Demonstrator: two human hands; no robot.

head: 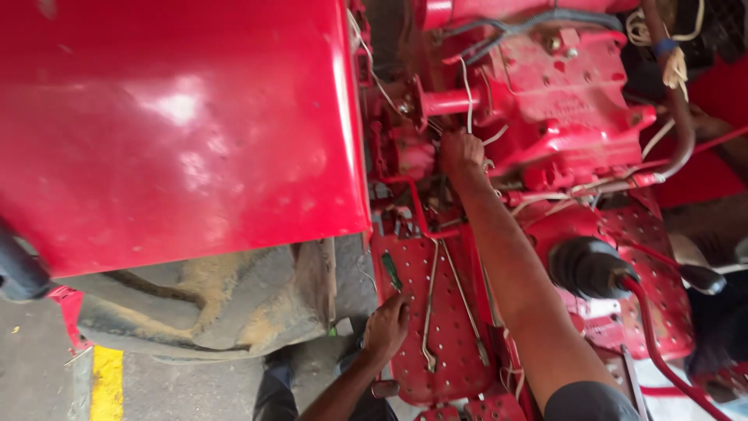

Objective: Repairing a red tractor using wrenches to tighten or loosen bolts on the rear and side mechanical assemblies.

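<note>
My right hand [463, 153] reaches into the red tractor's machinery, fingers curled among thin metal pipes and white wires beside a red cast housing [569, 93]. What its fingers hold is hidden. My left hand [387, 325] rests at the near edge of a red perforated footplate [452, 343], fingers closed around the lower end of a green-handled tool [390, 271] that points up along the plate's left edge.
Two long metal rods [429, 304] lie on the footplate. A black rubber lever boot [589, 267] stands to the right. A large red fender [179, 125] covers a muddy tyre [210, 308] at left. A yellow floor line [106, 382] shows at bottom left.
</note>
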